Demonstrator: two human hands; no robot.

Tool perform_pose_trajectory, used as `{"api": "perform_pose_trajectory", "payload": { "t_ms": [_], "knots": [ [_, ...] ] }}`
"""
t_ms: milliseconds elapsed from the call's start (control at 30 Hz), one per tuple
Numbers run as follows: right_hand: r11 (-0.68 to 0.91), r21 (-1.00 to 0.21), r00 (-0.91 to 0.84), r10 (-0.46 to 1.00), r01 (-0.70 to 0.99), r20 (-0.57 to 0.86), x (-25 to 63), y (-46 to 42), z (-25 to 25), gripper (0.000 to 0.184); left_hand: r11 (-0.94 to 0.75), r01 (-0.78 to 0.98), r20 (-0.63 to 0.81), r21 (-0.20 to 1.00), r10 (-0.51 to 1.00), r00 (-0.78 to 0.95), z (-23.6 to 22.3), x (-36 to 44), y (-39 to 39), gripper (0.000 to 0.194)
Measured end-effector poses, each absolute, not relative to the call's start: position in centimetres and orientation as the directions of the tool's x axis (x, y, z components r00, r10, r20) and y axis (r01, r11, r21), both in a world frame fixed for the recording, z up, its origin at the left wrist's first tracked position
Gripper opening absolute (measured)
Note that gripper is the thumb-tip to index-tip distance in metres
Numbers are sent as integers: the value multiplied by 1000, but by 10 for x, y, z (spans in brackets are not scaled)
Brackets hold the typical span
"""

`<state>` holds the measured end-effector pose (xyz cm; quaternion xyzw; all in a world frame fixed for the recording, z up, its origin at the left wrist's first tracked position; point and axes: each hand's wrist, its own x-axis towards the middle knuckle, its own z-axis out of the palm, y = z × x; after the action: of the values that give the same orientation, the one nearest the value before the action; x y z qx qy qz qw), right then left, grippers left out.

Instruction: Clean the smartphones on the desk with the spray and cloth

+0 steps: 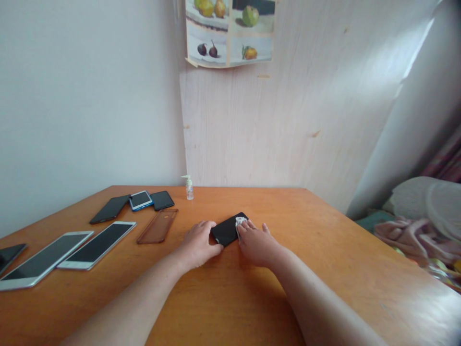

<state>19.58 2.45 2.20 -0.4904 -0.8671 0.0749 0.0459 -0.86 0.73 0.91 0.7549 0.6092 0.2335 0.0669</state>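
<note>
A black smartphone [225,231] lies flat on the wooden table, turned at a slant in front of me. My left hand [198,243] grips its left end, thumb at the near edge and fingers at the far edge. On the phone's right end, my right hand [255,241] presses a crumpled white tissue [240,221] against the dark surface. Part of the tissue and the phone's right end are hidden under my right fingers. Left of my left hand, a clear brownish phone case [157,227] rests on the table.
Several phones and tablets lie on the left, including a white phone [98,245], a white tablet [46,259], a black device [110,209] and a blue-edged phone [140,200]. A small pump bottle [189,188] stands near the back edge. Pink cloth [414,240] lies beyond the table's right edge.
</note>
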Motion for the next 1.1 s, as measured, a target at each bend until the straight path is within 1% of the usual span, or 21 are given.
{"api": "perform_pose_trajectory", "payload": {
  "t_ms": [100, 167, 200, 300, 400, 467, 500, 533, 600, 700, 767, 800, 867, 967, 1033, 1100],
  "knots": [
    [695, -201, -705, 709, 690, 34, 185, 2, 28, 50, -236, 898, 278, 373, 951, 134, 5, -11, 11, 38],
    [747, -223, -760, 648, 626, 38, 183, -6, 31, 49, -235, 899, 296, 370, 947, 126, 2, -12, 13, 39],
    [746, -228, -761, 648, 626, 29, 183, -6, 31, 49, -238, 899, 302, 367, 945, 127, 2, -13, 13, 39],
    [657, -206, -673, 739, 725, -14, 192, 9, 29, 48, -250, 899, 301, 358, 943, 143, 3, -14, 13, 40],
    [487, -164, -500, 865, 858, -43, 203, 31, 24, 46, -260, 896, 292, 361, 944, 156, 5, -14, 11, 40],
    [413, -143, -423, 905, 899, -44, 207, 38, 22, 45, -261, 893, 292, 367, 944, 156, 6, -14, 11, 42],
    [408, -133, -416, 908, 903, -38, 207, 38, 22, 44, -260, 892, 293, 369, 944, 153, 6, -14, 12, 43],
    [426, -126, -433, 901, 896, -29, 205, 35, 22, 44, -257, 892, 293, 371, 944, 149, 6, -14, 12, 43],
    [523, -127, -528, 849, 843, -7, 198, 22, 24, 44, -249, 892, 294, 377, 945, 140, 4, -14, 13, 42],
    [702, -171, -709, 704, 691, 24, 187, 0, 29, 46, -245, 888, 304, 388, 944, 127, 2, -14, 15, 42],
    [745, -196, -756, 654, 637, 29, 184, -7, 30, 47, -250, 885, 312, 392, 942, 127, 1, -15, 15, 43],
    [741, -199, -753, 658, 641, 23, 184, -6, 31, 47, -249, 886, 310, 392, 942, 128, 1, -15, 15, 42],
    [689, -188, -701, 713, 700, -2, 188, 3, 29, 46, -249, 886, 302, 392, 944, 132, 2, -14, 14, 41],
    [548, -150, -556, 831, 823, -17, 197, 24, 24, 44, -251, 884, 296, 395, 945, 136, 4, -14, 13, 40],
    [473, -132, -478, 878, 871, -6, 201, 33, 21, 44, -252, 884, 295, 394, 946, 138, 5, -13, 13, 41],
    [474, -131, -478, 878, 871, -1, 200, 33, 20, 47, -245, 887, 294, 391, 947, 132, 5, -13, 13, 41]
  ]
}}
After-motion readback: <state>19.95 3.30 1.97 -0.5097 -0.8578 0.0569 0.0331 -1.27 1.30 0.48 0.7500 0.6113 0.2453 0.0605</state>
